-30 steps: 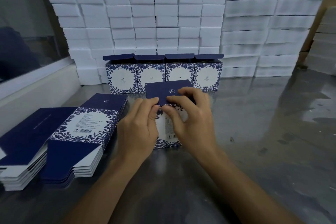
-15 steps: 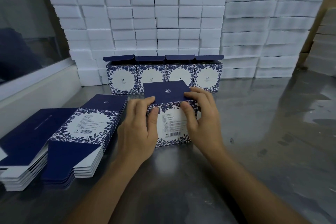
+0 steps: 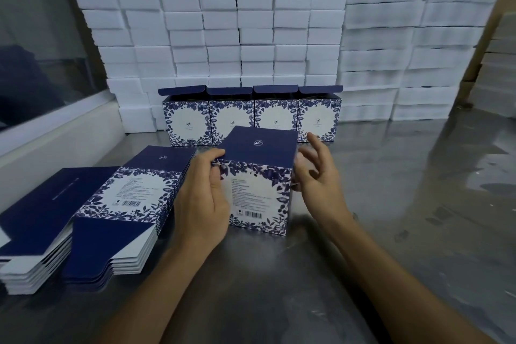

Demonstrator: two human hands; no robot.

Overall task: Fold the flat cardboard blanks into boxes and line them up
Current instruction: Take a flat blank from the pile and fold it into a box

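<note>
A folded blue-and-white floral box (image 3: 258, 190) stands on the metal table (image 3: 391, 204) in front of me, its navy end flap shut on top. My left hand (image 3: 202, 201) grips its left side, thumb on the front face. My right hand (image 3: 318, 176) hovers just off its right edge, fingers spread, holding nothing. Behind it, several finished boxes (image 3: 251, 117) stand in a row with their navy lids open. Two stacks of flat blanks (image 3: 122, 204) lie at the left.
White foam blocks (image 3: 223, 31) are stacked in a wall at the back, with taller stacks (image 3: 413, 42) to the right. A white ledge with a window (image 3: 42, 126) runs along the left. The table's right side shows bare, scuffed metal.
The box's top flap went from being tucked by both hands to shut. My right hand has come off the box and spread its fingers; my left hand stays on the left side.
</note>
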